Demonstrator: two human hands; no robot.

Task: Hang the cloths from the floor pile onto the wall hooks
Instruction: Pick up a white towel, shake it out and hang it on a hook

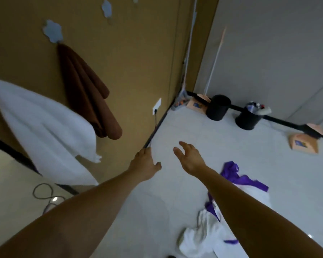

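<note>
Two bare forearms, no sleeves reaching the wrists — nothing worn on either. The left hand point(145, 165) and right hand point(189, 158) carry no rings, watch or gloves — plain, slim fingers.

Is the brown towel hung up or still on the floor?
Hung up: the brown towel drapes in folds down the wall from a cloud-shaped hook.

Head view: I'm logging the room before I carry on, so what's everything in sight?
brown towel: 1, brown, hanging on wall
white cloth: 1, white, hanging on wall, left
cloud hooks: 2 clearly visible, pale blue, on wall
pile: 1, white and purple, on floor
bins: 2, black, by far wall
dustpans: 2, peach, by far wall
socket: 1, white, low on wall
cable: 1, grey, floor left
left hand: 1, empty
right hand: 1, fingers spread, empty
</note>
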